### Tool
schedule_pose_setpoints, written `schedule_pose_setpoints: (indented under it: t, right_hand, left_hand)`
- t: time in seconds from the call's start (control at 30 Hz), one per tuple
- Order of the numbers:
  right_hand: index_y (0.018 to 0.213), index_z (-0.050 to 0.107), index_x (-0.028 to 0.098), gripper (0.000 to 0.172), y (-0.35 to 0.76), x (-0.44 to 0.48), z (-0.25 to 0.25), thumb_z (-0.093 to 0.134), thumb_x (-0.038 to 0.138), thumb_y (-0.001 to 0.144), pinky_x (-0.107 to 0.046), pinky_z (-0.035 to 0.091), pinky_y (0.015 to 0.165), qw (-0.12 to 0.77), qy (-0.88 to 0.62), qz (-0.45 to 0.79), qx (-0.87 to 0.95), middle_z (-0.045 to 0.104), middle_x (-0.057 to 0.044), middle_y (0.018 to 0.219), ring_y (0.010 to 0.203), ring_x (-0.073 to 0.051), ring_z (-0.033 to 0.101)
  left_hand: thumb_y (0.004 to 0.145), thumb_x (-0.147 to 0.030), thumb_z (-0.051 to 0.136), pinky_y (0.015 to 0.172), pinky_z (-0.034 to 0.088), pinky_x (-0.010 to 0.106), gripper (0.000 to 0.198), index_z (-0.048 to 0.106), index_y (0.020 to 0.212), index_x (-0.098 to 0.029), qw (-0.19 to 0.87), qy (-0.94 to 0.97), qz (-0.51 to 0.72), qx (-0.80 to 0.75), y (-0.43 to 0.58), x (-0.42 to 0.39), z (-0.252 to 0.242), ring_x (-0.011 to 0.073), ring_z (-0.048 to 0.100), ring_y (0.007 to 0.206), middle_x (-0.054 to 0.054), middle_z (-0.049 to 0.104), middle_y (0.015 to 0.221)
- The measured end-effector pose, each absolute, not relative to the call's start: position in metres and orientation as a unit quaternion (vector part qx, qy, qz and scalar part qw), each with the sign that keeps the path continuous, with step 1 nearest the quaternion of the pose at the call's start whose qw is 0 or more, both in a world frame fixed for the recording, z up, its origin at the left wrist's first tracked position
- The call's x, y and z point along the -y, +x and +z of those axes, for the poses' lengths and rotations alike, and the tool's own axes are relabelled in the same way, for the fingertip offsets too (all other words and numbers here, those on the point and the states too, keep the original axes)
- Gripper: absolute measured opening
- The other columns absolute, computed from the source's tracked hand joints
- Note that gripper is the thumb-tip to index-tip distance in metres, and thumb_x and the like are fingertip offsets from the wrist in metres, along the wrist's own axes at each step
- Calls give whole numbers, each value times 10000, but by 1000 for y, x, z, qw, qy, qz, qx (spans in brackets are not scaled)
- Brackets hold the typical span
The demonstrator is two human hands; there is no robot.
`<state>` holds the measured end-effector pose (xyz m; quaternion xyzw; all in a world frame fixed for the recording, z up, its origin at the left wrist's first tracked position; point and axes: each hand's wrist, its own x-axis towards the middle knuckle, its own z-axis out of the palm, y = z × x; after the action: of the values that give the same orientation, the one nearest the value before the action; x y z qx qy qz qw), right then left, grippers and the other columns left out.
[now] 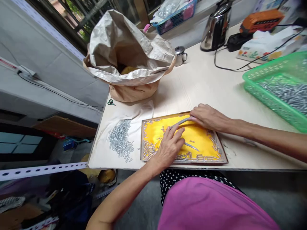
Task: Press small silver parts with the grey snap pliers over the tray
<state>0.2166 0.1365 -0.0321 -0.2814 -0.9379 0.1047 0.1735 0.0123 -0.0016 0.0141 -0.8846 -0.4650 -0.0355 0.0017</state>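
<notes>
fingers (pixel 179 134) of left hand (pixel 168 148), right hand (pixel 206 116) over one yellow tray (pixel 163 117)

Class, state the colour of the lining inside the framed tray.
The lining is bright yellow, clearest in the head view.

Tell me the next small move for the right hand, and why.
Probably nudge the loose metal pins toward the rim of the tray with the metal strip in the right hand, since most pins already line the rim while a few lie mid-cloth.

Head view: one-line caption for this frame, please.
Left hand and right hand meet at a slim metal tool over a yellow-lined tray edged with small metal pins.
</notes>
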Motion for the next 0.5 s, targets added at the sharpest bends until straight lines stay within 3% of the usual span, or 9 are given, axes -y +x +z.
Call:
schedule_pose_setpoints:
  t: [0.1,0.17,0.27,0.37,0.5]
  right_hand:
    - [812,536,213,507,224,-154,-31,215,548,1018,-346,375,738,201,-221,177,938,565,-56,765,742,-196,474]
    - [791,517,222,489,229,-158,-28,235,551,1018,-346,386,742,212,-206,193,936,550,-49,756,741,-191,473]
    - [776,509,229,480,239,-158,-24,240,539,1025,-353,387,740,222,-221,200,928,540,-55,743,734,-185,468]
    - [782,519,230,457,248,-157,-27,271,525,1028,-359,383,741,223,-238,212,921,560,-76,747,744,-183,480]
    - [806,557,226,475,251,-156,-36,265,529,1026,-371,383,751,204,-235,219,925,599,-91,769,747,-190,501]
  left_hand:
    - [981,-205,474,1164,336,567,201,672,1013,-208,7,-901,-43,432,11,7,25,289,302,1463,56,534,1432]
    - [971,-252,512,1131,389,527,192,669,1076,-220,10,-892,-77,445,-4,9,27,274,385,1405,67,562,1383]
    - [977,-247,497,936,524,390,215,685,1073,-201,65,-775,-150,611,-54,14,24,218,573,1104,95,650,1132]
    - [953,-237,511,790,515,379,230,730,912,-183,104,-658,-52,744,-117,23,16,256,562,944,105,648,914]
    - [934,-205,469,754,463,384,303,738,799,-179,54,-625,106,771,-166,38,2,296,535,944,132,646,885]
